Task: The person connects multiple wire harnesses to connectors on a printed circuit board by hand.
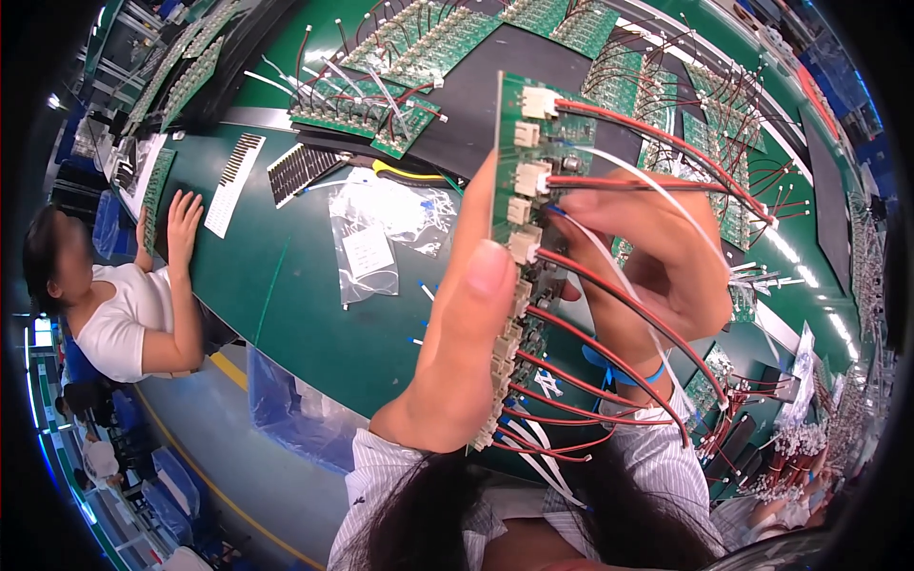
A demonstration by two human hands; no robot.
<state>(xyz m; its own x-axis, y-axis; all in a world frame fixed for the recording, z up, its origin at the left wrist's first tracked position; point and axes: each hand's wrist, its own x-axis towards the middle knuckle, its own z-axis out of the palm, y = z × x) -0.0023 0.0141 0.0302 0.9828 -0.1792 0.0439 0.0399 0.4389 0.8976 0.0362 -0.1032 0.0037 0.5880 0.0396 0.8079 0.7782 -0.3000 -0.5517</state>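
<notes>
Seen from the head camera, the left hand (455, 352) grips a green circuit board (526, 181) by its near edge, thumb pressed flat along the row of white connectors (526, 243), and holds it upright, edge-on to the camera, well above the green workbench (314, 314). The right hand (657, 262) sits just behind the board with its fingers curled, fingertips pinching a thin lead with a blue tip (555, 211) right at one of the middle connectors; whether that lead is already seated is hard to tell, since the fingers cover the spot. Red wires (609, 357) already run out of several connectors and arc down over the right wrist, with a few white wires (628, 285) among them.

On the bench beyond lie clear plastic bags (367, 252) of small parts, black comb-like strips (303, 169), and many more green boards with wires (381, 114). Further boards with red leads are spread to the right (724, 143). At the left, another person in a white top (124, 319) leans on the bench with one hand flat on its surface (181, 219)
</notes>
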